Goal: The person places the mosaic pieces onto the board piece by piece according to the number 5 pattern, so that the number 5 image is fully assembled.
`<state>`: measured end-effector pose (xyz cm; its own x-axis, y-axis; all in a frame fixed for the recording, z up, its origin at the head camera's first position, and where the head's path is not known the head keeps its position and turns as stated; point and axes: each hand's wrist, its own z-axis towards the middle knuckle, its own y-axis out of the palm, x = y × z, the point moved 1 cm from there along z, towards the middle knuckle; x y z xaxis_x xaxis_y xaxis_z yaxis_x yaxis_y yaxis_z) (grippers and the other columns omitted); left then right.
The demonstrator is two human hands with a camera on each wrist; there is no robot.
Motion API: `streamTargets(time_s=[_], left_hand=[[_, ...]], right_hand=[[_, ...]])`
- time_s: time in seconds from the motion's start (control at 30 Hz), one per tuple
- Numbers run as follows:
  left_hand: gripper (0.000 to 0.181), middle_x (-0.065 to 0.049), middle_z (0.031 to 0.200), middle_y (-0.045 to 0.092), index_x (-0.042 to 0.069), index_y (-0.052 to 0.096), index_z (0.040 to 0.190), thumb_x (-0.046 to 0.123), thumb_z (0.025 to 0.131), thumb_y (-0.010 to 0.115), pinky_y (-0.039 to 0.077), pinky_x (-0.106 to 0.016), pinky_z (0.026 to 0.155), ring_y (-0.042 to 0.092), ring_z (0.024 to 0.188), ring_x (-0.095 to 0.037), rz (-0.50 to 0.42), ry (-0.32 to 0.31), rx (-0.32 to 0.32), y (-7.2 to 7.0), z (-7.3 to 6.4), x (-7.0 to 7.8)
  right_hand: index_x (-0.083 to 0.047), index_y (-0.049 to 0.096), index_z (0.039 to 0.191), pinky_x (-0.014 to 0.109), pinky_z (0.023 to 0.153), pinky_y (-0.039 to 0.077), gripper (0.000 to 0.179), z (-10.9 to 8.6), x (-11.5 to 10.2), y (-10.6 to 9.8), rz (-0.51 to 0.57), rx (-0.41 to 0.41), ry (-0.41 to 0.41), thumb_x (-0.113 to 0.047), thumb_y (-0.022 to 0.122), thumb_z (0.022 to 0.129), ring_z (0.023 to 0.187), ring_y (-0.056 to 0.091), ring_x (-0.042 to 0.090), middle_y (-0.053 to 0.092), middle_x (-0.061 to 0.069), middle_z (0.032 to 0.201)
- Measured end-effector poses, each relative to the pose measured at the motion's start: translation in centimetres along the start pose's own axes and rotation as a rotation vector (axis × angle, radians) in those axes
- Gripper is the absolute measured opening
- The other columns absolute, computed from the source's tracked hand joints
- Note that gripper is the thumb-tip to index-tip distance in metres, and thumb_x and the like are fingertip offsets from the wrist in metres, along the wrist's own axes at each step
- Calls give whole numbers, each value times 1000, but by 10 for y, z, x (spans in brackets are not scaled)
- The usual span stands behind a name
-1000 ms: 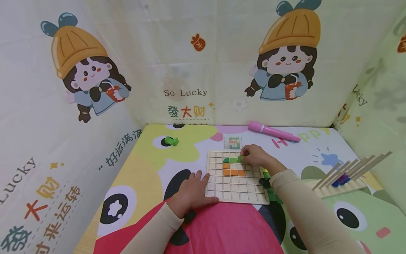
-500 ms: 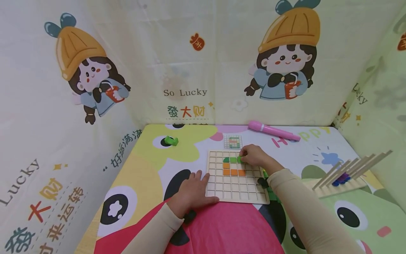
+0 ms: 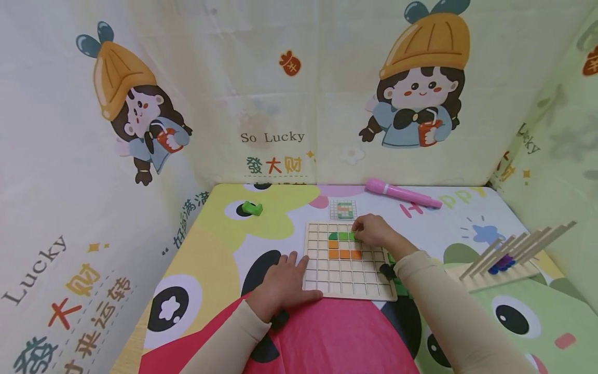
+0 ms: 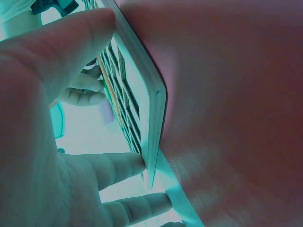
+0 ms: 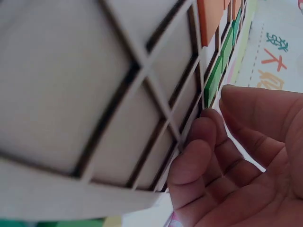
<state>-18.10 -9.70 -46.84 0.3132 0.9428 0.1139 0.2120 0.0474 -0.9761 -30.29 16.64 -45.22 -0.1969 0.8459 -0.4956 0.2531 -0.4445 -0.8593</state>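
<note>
Our left hand [image 3: 284,283] spreads at the left edge of the board [image 3: 348,275]; our right hand [image 3: 376,231], pinch unclear, meets a green block [image 5: 213,82] on its far half. Probably light, stiff: we'd hold opposite sides.

You face a pale, printed wall [image 3: 215,62] across the upper frame; a cartoon-print cloth [image 3: 201,244] spans the lower centre.
</note>
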Motion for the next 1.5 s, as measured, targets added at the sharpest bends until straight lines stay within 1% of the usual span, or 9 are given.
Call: streamTargets(time_s=[0.2, 0.4, 0.63, 0.8, 0.97, 1.03, 1.2, 1.3, 1.5], left_hand=[[102, -15, 157, 44, 16, 42, 159, 71, 79, 73, 54, -53, 102, 44, 141, -37, -7, -1, 4, -1, -1, 1], [102, -15, 155, 45, 15, 43, 158, 71, 78, 73, 55, -52, 100, 46, 138, -36, -13, 3, 3, -1, -1, 1], [101, -15, 156, 44, 15, 43, 158, 71, 79, 72, 55, -51, 99, 44, 138, -36, -18, 8, 4, 0, -1, -1], [102, -17, 158, 42, 14, 42, 159, 72, 80, 71, 56, -51, 99, 44, 140, -37, -20, 5, 7, 0, -2, -2], [102, -17, 158, 42, 13, 42, 159, 72, 80, 70, 56, -51, 98, 44, 140, -37, -20, 7, 6, 0, -2, -1], [102, -17, 158, 43, 13, 42, 158, 72, 80, 71, 57, -51, 97, 44, 139, -37, -20, 8, 7, 0, -3, 0], [102, -18, 156, 44, 13, 43, 158, 71, 79, 71, 57, -50, 95, 46, 138, -36, -20, 14, 10, -1, -4, 0], [101, -18, 156, 44, 12, 44, 157, 71, 79, 72, 58, -50, 95, 46, 138, -37, -16, 19, 15, -2, -5, 0], [101, -18, 156, 44, 12, 44, 157, 70, 79, 72, 58, -51, 95, 46, 138, -37, -16, 27, 17, -3, -5, 1]], right_hand=[[-4, 70, 114, 49, 95, 52, 20, -13, 7, -4, 57, 38, -5, -16, 63, 99, 105, 63, 30, 71, 15, 114], [-3, 69, 120, 51, 91, 54, 25, -30, 23, -8, 92, 91, -11, -19, 60, 101, 107, 64, 34, 69, 18, 117], [3, 69, 119, 56, 93, 52, 27, -54, 49, -27, 36, 146, 27, -13, 57, 100, 107, 64, 39, 70, 23, 115], [7, 68, 119, 56, 91, 53, 29, -71, 62, -38, -7, 122, 62, -11, 57, 99, 106, 64, 42, 69, 26, 114], [10, 67, 117, 54, 86, 54, 30, -83, 70, -40, -78, 73, 95, -6, 57, 94, 99, 65, 41, 68, 28, 108], [11, 67, 117, 54, 86, 54, 30, -86, 73, -40, -101, 54, 101, -4, 58, 92, 98, 65, 41, 68, 28, 107], [10, 67, 118, 55, 88, 54, 35, -89, 77, -39, -136, 13, 113, 0, 57, 86, 102, 65, 44, 68, 30, 111], [9, 69, 116, 55, 88, 54, 35, -89, 78, -38, -161, 16, 110, 1, 59, 84, 101, 66, 43, 70, 28, 110], [10, 71, 110, 56, 89, 54, 28, -92, 77, -38, -200, 44, 97, -2, 65, 85, 96, 67, 40, 72, 24, 103]])
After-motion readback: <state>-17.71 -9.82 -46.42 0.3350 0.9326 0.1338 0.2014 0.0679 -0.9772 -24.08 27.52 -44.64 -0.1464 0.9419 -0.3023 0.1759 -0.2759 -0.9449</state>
